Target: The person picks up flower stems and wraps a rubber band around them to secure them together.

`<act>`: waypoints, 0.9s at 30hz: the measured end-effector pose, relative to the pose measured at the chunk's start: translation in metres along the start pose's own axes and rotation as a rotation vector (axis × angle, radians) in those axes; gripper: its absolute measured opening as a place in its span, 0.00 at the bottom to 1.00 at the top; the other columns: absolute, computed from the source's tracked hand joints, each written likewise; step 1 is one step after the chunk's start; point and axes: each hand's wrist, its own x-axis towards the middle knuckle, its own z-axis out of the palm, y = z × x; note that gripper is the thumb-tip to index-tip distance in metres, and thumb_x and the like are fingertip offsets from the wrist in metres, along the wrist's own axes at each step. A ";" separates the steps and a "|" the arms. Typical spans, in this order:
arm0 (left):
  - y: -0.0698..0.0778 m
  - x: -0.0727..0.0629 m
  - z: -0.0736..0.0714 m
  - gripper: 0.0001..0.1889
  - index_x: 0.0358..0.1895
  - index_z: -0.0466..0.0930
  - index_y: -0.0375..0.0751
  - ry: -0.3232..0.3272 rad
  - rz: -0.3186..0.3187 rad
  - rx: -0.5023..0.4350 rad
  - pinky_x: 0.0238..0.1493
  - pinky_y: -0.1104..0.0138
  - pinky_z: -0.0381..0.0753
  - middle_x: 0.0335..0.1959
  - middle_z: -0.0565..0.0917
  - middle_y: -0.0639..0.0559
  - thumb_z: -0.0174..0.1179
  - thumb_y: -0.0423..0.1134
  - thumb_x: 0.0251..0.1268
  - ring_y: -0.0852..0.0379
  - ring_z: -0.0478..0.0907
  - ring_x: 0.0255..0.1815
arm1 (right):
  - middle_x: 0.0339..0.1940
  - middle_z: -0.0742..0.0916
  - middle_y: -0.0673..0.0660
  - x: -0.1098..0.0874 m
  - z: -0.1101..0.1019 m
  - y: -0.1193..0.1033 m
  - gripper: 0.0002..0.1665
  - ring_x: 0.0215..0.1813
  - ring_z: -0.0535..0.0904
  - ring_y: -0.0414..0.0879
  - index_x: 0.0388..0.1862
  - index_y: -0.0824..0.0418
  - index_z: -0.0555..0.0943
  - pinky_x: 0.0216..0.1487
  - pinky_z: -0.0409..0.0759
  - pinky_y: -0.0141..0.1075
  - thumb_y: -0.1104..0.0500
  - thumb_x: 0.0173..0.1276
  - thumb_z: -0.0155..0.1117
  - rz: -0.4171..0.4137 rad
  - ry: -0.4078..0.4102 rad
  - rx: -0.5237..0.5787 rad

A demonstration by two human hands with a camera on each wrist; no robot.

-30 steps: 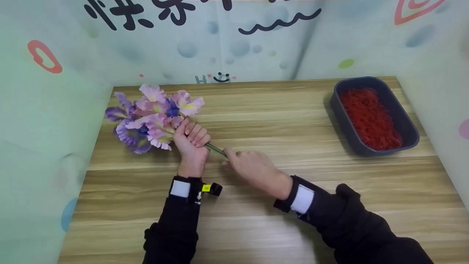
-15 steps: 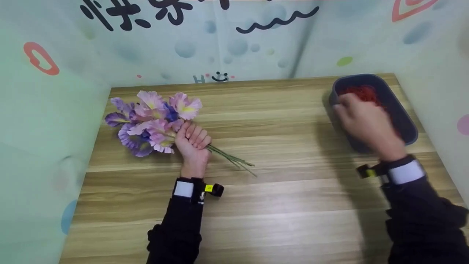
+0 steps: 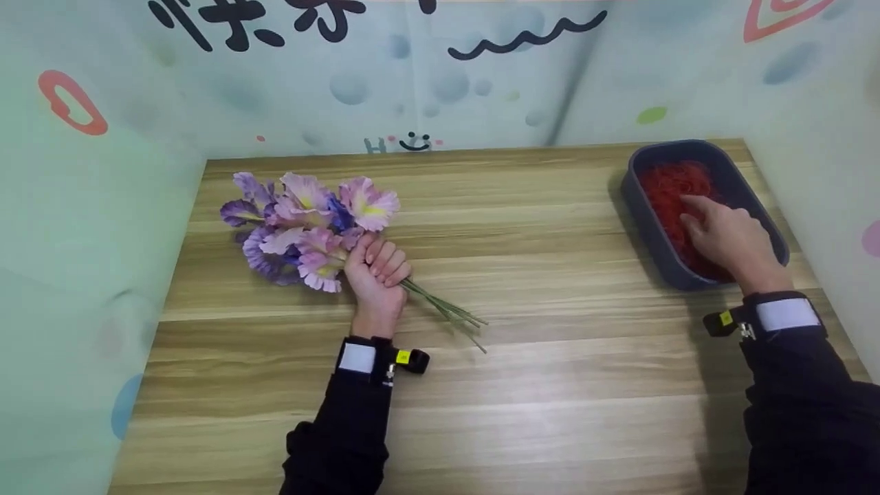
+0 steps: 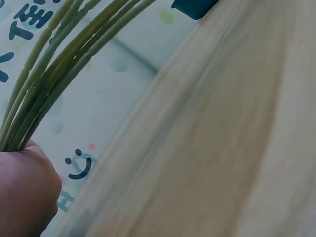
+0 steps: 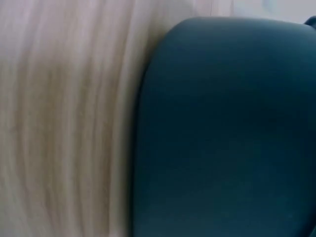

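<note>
Person at a wood-look table [image 3: 536,392] w/ a dark blue-grey container [image 3: 646,237] near its far right corner; loose red strands [image 3: 677,182] sit in it. Well to the left of the container lies the bouquet — purple, pink & blue flowers [image 3: 302,227] pointing away from it, thin green stems [image 3: 443,306] running back toward its side & fanning out a bit at the ends. Left hand [image 3: 378,271], also well left of the container, has its fingers curled tight round the stems just below the blooms; left wrist cam shows several stems sticking out of that grip, w/ a corner of the container at the top edge. Right hand [image 3: 732,237] is over the container's near right part, fingers down inside at the strands, index out toward the container's far end; tips partly hidden, so can't tell whether they pinch any. Right wrist cam mostly gets the container's outer wall, w/ blurred tabletop beside it. Both arms in black sleeves, each wrist w/ a strap & small cam — the right-hand cam [image 3: 720,323] just nearer the person than the container. Printed backdrop [image 3: 481,117] stands behind the container, w/ bubbles, black lettering & a smiley.
</note>
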 end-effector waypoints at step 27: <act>-0.005 0.002 -0.002 0.21 0.18 0.65 0.48 0.033 0.009 0.071 0.16 0.76 0.46 0.08 0.67 0.58 0.59 0.36 0.73 0.66 0.43 0.16 | 0.47 0.89 0.82 -0.028 -0.013 -0.036 0.21 0.44 0.86 0.76 0.59 0.78 0.84 0.37 0.54 0.18 0.58 0.90 0.58 0.014 0.439 0.115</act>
